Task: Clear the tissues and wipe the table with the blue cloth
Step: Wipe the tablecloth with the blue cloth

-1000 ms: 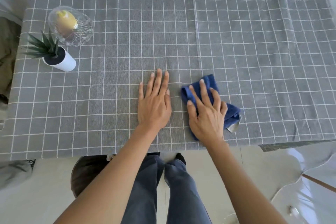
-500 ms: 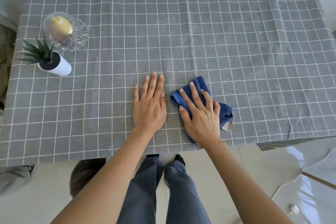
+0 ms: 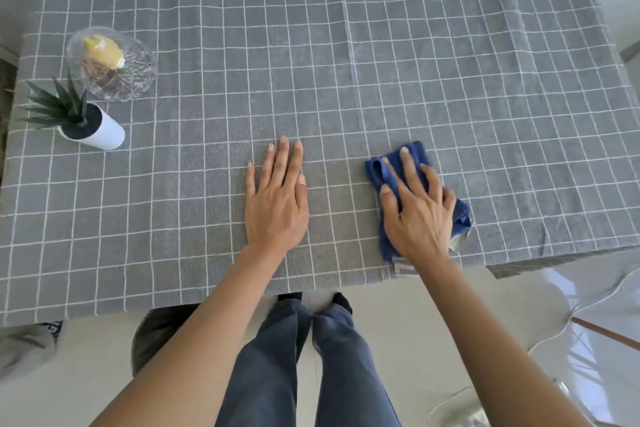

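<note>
A folded blue cloth [image 3: 460, 215] lies on the table [image 3: 381, 62], which is covered by a grey checked tablecloth, near its front edge right of centre. My right hand [image 3: 415, 211] presses flat on top of the cloth, fingers spread, hiding most of it. My left hand [image 3: 277, 198] rests flat on the tablecloth to the left of the cloth, palm down, holding nothing. No tissues are in view on the table.
At the table's left side stand a small spiky plant in a white pot [image 3: 90, 125] and a clear glass dish with a yellow thing inside [image 3: 110, 62]. A dark stool [image 3: 156, 333] sits under the front edge. The floor and my legs are below.
My right hand has slid the blue cloth to the right, away from my left hand. The left hand has stayed flat in place.
</note>
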